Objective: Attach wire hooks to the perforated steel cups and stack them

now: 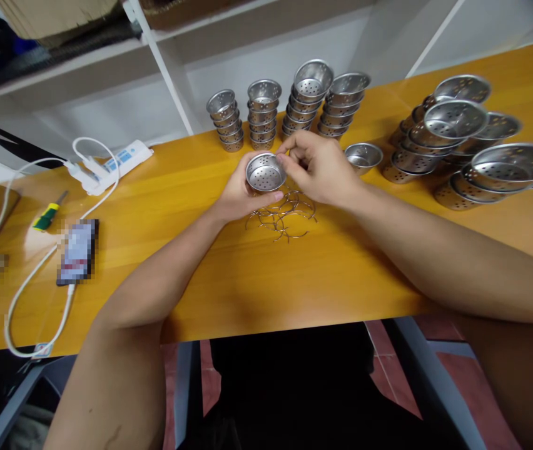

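My left hand [236,197] is wrapped round a small perforated metal cup [265,175], its open mouth tilted up toward me. At the cup's right rim, the thumb and forefinger of my right hand [325,167] are pinched together. Whatever sits between those fingertips is too small to make out. Just below the cup, a loose pile of thin curved metal wires [278,219] lies on the wooden table [266,281]. A single perforated cup [363,157] stands just beyond my right hand.
Several stacks of perforated cups [263,112] stand along the back, with larger stacks [456,125] at the right. On the left are a power strip [123,165], a green and yellow screwdriver [47,215], and a phone [77,252] on a white cable [10,319].
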Tool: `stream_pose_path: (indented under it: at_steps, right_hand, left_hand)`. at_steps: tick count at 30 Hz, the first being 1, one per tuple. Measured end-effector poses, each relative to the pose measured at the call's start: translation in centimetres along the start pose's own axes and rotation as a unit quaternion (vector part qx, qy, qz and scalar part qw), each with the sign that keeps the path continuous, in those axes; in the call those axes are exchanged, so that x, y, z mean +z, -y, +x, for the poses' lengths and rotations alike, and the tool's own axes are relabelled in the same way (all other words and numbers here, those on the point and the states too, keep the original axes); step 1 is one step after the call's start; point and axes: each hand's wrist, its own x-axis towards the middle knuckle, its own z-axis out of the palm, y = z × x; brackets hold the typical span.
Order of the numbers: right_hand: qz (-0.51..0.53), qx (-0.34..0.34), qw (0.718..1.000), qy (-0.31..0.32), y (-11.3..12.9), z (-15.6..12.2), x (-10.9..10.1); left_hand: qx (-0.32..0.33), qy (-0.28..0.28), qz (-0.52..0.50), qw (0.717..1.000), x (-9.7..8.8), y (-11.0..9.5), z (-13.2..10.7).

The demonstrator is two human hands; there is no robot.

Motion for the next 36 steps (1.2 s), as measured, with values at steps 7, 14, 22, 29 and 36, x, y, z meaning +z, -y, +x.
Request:
stream_pose_path:
  at_steps: [7, 14, 22, 29, 36]
  right_hand:
    - [-0.007, 0.002, 1.0, -0.007, -0.1, 0.2, 0.2]
    - [-0.086, -0.022, 0.996, 0.019, 0.1, 0.1, -0.5]
    - [-0.097, -0.026, 0.995, 0.011, 0.1, -0.1, -0.4]
    - [-0.061, -0.003, 0.998, 0.01, 1.0, -0.4, -0.4]
    - [0.034, -0.009, 0.999, 0.013, 0.9, -0.2, 0.3]
  left_hand:
    - [0.005, -0.02, 0.011, 1.0, 0.4, 0.2, 0.1]
    - [-0.01, -0.015, -0.001, 1.0, 0.8, 0.4, -0.2]
    - [0.007, -0.013, 0.033, 0.999, 1.7, 0.3, -0.4]
    - [0.001, 0.006, 0.049, 0.999, 1.6, -0.7, -0.5]
    - [-0.035, 0.002, -0.007, 0.999, 1.7, -1.6, -0.5]
